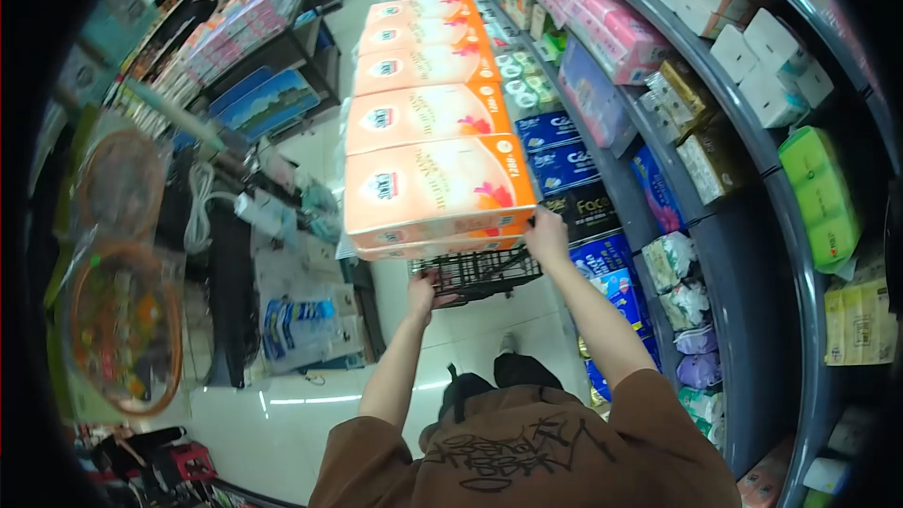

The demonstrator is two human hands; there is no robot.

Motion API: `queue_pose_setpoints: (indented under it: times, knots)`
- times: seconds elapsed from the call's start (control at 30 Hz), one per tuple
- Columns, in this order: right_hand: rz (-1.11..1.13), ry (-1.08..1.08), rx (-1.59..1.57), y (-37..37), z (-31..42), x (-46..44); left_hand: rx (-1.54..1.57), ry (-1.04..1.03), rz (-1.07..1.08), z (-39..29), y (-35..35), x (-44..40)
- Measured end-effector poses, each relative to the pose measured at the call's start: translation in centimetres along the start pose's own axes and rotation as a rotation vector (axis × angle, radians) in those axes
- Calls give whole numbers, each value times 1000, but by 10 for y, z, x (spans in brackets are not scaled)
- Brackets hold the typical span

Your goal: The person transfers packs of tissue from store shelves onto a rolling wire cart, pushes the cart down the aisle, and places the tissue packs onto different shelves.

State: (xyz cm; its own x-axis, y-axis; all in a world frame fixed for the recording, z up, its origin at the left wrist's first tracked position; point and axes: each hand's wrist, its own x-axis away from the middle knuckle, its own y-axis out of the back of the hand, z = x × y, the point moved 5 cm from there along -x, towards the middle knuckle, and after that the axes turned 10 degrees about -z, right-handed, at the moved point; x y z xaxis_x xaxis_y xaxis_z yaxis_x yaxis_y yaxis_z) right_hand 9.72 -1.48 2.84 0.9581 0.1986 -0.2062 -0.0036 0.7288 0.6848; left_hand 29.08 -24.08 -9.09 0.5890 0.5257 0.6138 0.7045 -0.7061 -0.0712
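Observation:
A black wire shopping cart [480, 271] stands in front of me, loaded with a row of orange and white tissue packs [433, 183]. My left hand [425, 295] is closed around the near left part of the cart's frame, below the packs. At the near right corner, my right hand [547, 237] has its fingers curled at the cart's dark edge, right beside the closest pack. Part of its grip is hidden. The packs cover most of the cart.
Shelves [743, 226] of packaged tissues run along my right, close to the cart. Blue tissue packs [564, 146] are stacked low beside it. On the left are a display with wrapped round baskets [127, 320] and a white coiled cable [200, 207]. Tiled floor [329, 414] shows around my feet.

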Motion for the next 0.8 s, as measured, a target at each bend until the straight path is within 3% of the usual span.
queue_pose_setpoints:
  times: [0.33, 0.53, 0.67, 0.73, 0.8]
  knots:
    - [-19, -2, -8, -24, 13, -74, -8, 23, 25, -47, -23, -66]
    - [-58, 49, -24, -32, 6, -75, -6, 34, 0, -49, -23, -61]
    - [-52, 31, 58, -48, -8, -72, -89, 9, 70, -19, -11, -85]
    - [-61, -33, -110, -46, 3, -74, -45, 82, -36, -35, -14, -71]
    - [-41, -48, -53, -50, -5, -73, -42, 51, -8, -34, -15, -72]
